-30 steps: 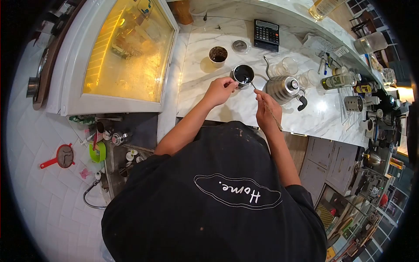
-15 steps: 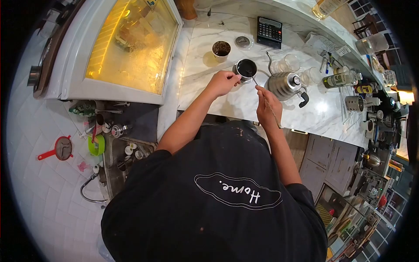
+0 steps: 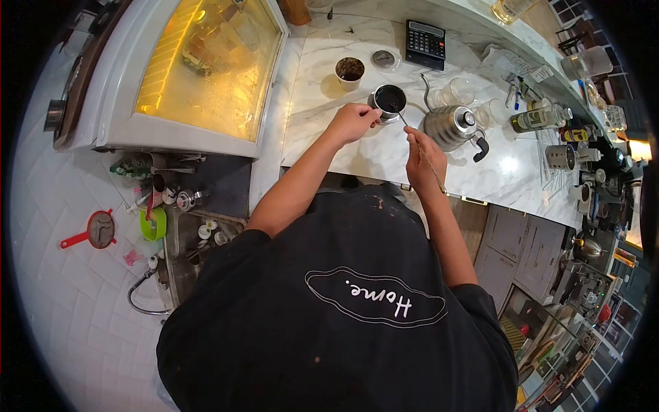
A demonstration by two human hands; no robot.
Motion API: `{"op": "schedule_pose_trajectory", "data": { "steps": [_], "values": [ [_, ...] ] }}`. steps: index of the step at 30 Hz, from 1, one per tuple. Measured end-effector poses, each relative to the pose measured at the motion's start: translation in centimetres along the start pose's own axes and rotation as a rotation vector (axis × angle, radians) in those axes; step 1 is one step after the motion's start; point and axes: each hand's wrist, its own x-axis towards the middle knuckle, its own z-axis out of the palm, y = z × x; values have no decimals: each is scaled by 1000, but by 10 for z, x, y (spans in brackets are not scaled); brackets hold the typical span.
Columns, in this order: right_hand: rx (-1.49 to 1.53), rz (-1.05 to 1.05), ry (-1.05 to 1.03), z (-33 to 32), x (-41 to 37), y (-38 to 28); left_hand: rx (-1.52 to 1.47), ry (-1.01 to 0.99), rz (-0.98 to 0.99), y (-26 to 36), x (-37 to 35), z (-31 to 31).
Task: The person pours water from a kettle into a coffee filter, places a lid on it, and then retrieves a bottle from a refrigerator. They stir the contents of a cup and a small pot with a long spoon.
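Note:
A metal cup (image 3: pixel 374 103) of dark liquid (image 3: pixel 389 95) stands on the marble counter. My left hand (image 3: pixel 355 122) is closed at its near left rim, thumb and fingertips pinched against the edge. In my right hand (image 3: pixel 425 156) is a long-handled bar spoon (image 3: pixel 435 175) with a thin twisted shaft. The shaft slants down into the cup, where the dark liquid hides its tip. Left of the cup is a paper cup (image 3: pixel 349 82) with dark grainy contents. Right of it stands a steel gooseneck kettle (image 3: pixel 446 127), its spout toward the back.
Behind the cups lie a round clear lid (image 3: pixel 386 61) and a black calculator (image 3: pixel 425 44). Glasses (image 3: pixel 460 90) and a bottle (image 3: pixel 532 121) stand beyond the kettle. A lit glass-door cabinet (image 3: pixel 206 75) borders the counter at left, with a sink (image 3: pixel 182 250) below.
The view has shifted slightly. Both hands keep their places at the cup, and the spoon's shaft still runs into the dark liquid with only a small shift.

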Motion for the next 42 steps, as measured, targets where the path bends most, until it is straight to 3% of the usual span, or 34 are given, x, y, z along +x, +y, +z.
{"op": "schedule_pose_trajectory", "data": {
  "steps": [16, 42],
  "values": [
    [31, 6, 21, 0, -1, 0, -9, 35, -34, 8, -5, 1],
    [82, -7, -210, -26, 25, 36, 14, 78, -75, 5, -6, 6]
  ]
}}
